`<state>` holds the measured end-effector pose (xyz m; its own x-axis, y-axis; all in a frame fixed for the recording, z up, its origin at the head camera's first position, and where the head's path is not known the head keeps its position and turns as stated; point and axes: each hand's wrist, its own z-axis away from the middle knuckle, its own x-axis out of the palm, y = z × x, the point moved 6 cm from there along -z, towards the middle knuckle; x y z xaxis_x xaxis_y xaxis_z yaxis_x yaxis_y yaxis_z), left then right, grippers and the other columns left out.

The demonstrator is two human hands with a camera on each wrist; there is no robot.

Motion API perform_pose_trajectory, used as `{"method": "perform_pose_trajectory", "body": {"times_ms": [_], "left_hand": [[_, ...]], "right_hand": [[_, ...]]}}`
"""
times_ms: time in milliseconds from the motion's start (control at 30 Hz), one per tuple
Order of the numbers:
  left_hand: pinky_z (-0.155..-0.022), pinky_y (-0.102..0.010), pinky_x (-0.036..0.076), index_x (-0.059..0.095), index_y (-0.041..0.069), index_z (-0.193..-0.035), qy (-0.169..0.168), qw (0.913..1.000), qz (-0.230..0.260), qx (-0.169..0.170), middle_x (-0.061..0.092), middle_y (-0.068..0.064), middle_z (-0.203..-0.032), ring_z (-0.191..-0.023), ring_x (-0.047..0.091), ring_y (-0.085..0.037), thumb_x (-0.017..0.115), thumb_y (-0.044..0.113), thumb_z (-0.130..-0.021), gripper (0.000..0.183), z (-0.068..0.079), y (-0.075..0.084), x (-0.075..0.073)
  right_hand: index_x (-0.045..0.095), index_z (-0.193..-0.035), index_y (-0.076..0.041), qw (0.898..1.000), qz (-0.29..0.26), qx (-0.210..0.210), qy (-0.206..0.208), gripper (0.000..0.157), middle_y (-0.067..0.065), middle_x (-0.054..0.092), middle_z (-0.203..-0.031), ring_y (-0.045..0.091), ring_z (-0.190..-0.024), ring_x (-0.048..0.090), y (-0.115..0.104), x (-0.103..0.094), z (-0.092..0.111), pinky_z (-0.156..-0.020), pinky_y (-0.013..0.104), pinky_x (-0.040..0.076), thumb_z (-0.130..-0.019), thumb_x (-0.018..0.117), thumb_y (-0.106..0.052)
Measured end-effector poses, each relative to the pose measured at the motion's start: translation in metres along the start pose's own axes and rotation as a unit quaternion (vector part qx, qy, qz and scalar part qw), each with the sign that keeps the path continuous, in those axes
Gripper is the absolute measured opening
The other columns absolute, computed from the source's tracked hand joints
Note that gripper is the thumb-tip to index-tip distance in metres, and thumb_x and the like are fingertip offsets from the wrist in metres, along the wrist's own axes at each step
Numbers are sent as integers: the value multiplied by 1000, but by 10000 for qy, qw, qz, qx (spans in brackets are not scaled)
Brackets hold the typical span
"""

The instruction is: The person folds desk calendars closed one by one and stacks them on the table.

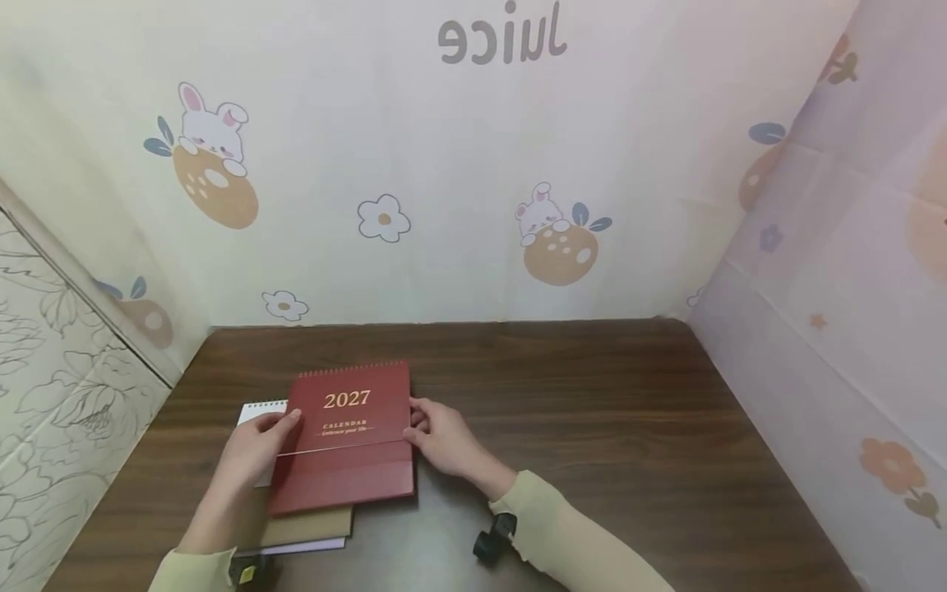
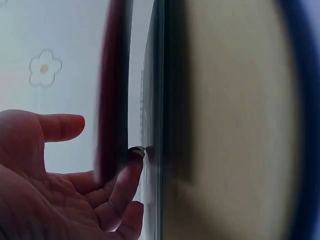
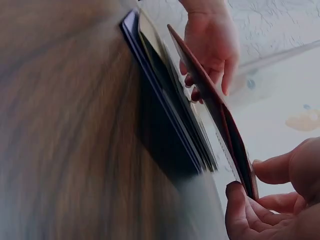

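A dark red 2027 desk calendar [image 1: 344, 481] with a spiral along its top hangs tilted over a stack at the left of the table. My right hand [image 1: 447, 440] pinches its right edge, thumb on the front and fingers behind. On its left edge is my left hand [image 1: 255, 448]; the fingers curl behind the calendar, while the thumb stands a little off the cover in the left wrist view. Beneath it lie a white spiral-bound pad [image 1: 259, 409], a tan book [image 1: 314, 526] and a lilac-edged book [image 1: 303, 546]. The calendar hides most of them.
Dark wood-grain table [image 1: 592, 444] stretches off to the right. A patterned curtain [image 1: 459, 148] rises behind its far edge, and another hanging cloth [image 1: 836, 271] borders the right side. Black wrist devices [image 1: 494, 538] sit at both sleeves.
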<state>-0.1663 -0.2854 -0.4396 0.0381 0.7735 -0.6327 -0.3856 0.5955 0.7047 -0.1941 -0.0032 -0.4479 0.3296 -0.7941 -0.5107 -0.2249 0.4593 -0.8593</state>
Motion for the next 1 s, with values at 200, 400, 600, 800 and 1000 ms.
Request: {"method": "perform_pose_trajectory", "body": {"times_ms": [200,400,600,800,1000], "left_hand": [[-98,-55,41,40,-11,-143,-46,9998,73,-190,40,-37,-142,-126,43,-45,42,64,-98,88,7,-21,-22],[-98,-53,41,36,-11,-145,102,9993,87,-347,33,-37,-146,-128,39,-45,41,63,-99,87,12,-40,-39],[-101,-61,35,35,-12,-145,302,9974,-155,-631,34,-38,-144,-128,38,-51,36,68,-97,93,17,-56,-53],[-97,-63,37,39,-14,-140,329,9941,-839,-598,33,-41,-143,-126,37,-56,32,65,-99,89,17,-68,-61],[-97,-64,37,38,-14,-140,261,9944,-849,-573,33,-42,-142,-125,37,-57,31,67,-98,92,13,-71,-61]], "right_hand": [[50,-142,4,9994,110,-123,-295,55,2,67,-103,1,-84,61,-17,28,0,-71,20,51,-93,71,-11],[52,-142,-1,9984,92,-200,-527,56,1,67,-100,-3,-80,59,-29,48,-2,-67,17,49,-92,72,-11],[55,-141,-3,9977,1,-186,-657,52,0,66,-98,-4,-77,57,-41,65,-1,-65,17,47,-92,70,-13],[58,-138,-3,9972,311,-320,-593,49,3,60,-103,-4,-73,51,-46,76,-1,-67,15,43,-93,70,-18],[59,-137,-3,9963,357,-445,-649,47,4,61,-106,-5,-76,52,-40,78,-3,-69,15,44,-94,68,-19]]}}
